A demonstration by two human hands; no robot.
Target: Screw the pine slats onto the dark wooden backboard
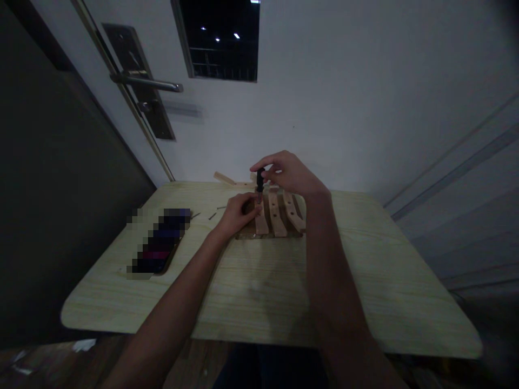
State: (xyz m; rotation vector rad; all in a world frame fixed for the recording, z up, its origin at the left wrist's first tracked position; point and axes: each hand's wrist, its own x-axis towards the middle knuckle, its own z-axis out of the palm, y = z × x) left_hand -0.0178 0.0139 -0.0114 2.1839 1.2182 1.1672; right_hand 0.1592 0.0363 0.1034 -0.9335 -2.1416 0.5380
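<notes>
pale wood-grain table (pixel 251 319) is standing right by a white door (pixel 332 108), rounded corners showing at the near edge. metal lever handle (pixel 152 84) is sticking out from a dark lock plate (pixel 162 127), left side. small window (pixel 223 54) is showing mostly black, a few white light spots (pixel 237 35) glowing above a faint railing (pixel 206 57). dark panel (pixel 52 189) is filling far left; greyish wall (pixel 478 216) is running along the right. brown floor (pixel 203 356) is peeking out below, white scrap (pixel 84 344) lying lower left. dim light is covering everything.
</notes>
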